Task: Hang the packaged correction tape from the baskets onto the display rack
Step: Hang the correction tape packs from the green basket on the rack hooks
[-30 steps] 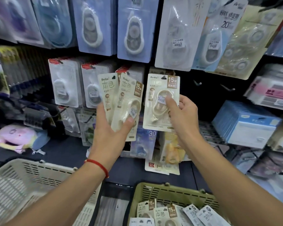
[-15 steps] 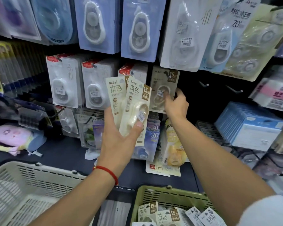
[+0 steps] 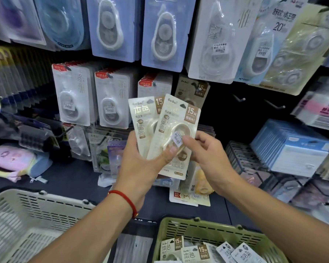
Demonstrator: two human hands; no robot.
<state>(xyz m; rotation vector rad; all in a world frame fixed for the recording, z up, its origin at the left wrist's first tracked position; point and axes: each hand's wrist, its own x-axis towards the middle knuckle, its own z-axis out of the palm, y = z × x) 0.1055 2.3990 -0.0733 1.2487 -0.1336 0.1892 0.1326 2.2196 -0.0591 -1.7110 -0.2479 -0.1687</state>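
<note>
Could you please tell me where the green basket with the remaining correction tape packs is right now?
In the head view, the green basket sits at the bottom, right of centre, below the right hand and to the right of the white basket.

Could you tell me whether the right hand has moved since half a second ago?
Yes. The right hand has drawn back down from the hung pack to the packs in the left hand.
</note>
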